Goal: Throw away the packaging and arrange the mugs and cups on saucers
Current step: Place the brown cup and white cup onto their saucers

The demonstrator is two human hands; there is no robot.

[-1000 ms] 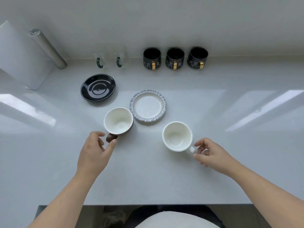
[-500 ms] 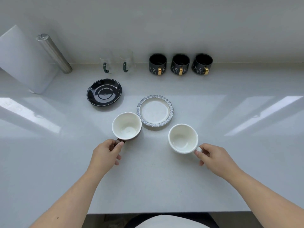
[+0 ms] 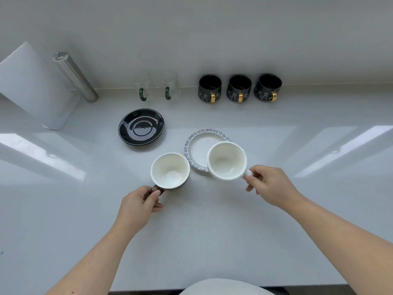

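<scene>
My left hand (image 3: pixel 139 204) grips the dark handle of a brown cup with a white inside (image 3: pixel 170 170), which is near the middle of the counter. My right hand (image 3: pixel 269 186) holds the handle of a white cup (image 3: pixel 226 160), lifted over the right part of a white saucer with a blue-grey scalloped rim (image 3: pixel 192 143). A glossy black saucer (image 3: pixel 141 126) lies empty, further back and to the left.
Along the back wall stand two clear glass mugs with green handles (image 3: pixel 157 87) and three black mugs with gold handles (image 3: pixel 239 88). A metal cylinder (image 3: pixel 74 76) and a white board (image 3: pixel 32 86) lean at the back left. The white counter (image 3: pixel 212 241) ends near my body.
My right hand has lifted the white cup and carried it left and back, over the scalloped saucer. My left hand has closed on the brown cup's handle.
</scene>
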